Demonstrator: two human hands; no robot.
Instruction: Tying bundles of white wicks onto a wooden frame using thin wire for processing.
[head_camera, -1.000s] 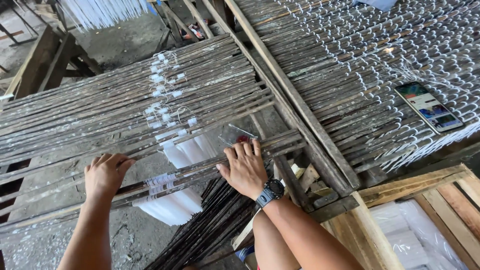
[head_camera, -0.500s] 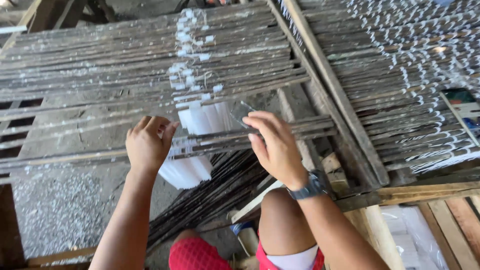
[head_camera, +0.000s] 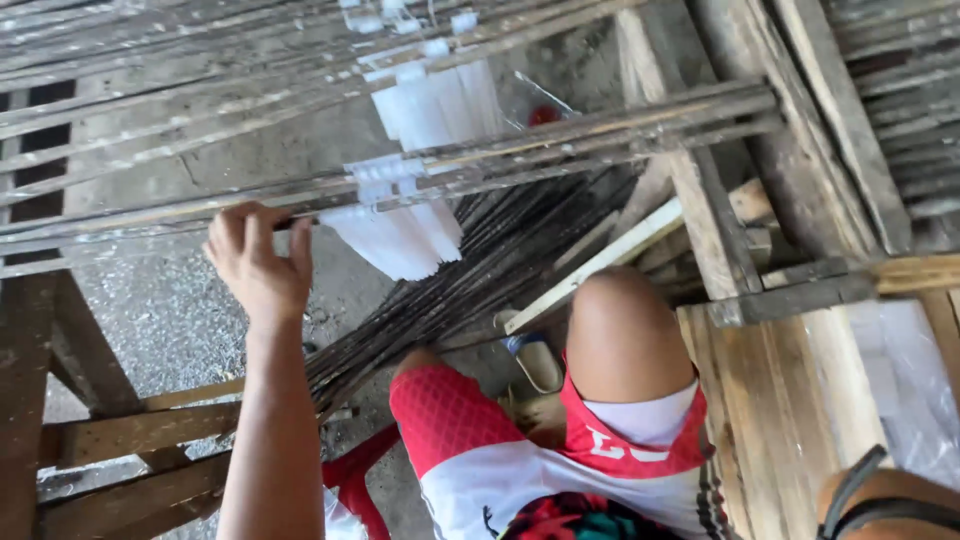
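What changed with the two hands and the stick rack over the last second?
The right hand left the sticks and drew back; only its wrist with the watch shows at the lower right. The left hand stayed gripping the near bamboo sticks. The white strips hang as before.

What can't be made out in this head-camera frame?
- Right hand: cut off by the bottom right edge; only the wrist with the watch band shows, so its grip is unknown.
- Left hand: fingers curl over the thin rods, but the fingertips are hidden behind them.
- White strips: partly covered by the rods; their attachment is unclear.
- Small red item under the rack: too small and screened by clear plastic to identify.
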